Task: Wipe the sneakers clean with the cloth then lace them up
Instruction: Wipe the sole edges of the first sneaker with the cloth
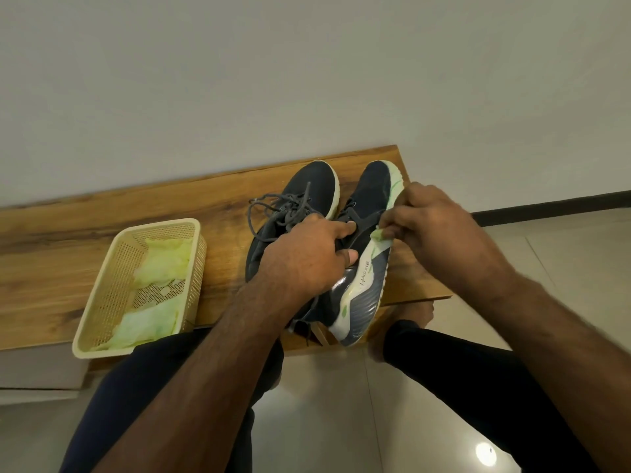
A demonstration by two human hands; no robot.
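Two dark navy sneakers with pale soles lie on a wooden bench (102, 233). The left sneaker (307, 186) has loose grey laces. The right sneaker (368, 268) is tipped on its side. My left hand (307, 257) grips it around the collar, with the thumb and a finger on its upper. My right hand (426, 227) pinches a small pale green cloth (377, 235) against the sneaker's side by the midsole. Most of the cloth is hidden under my fingers.
A cream perforated plastic basket (112, 285) stands on the bench to the left of the sneakers, with several pale green cloths (160, 264) inside. A white wall is behind the bench. My legs in dark trousers are below, over a glossy tiled floor (563, 268).
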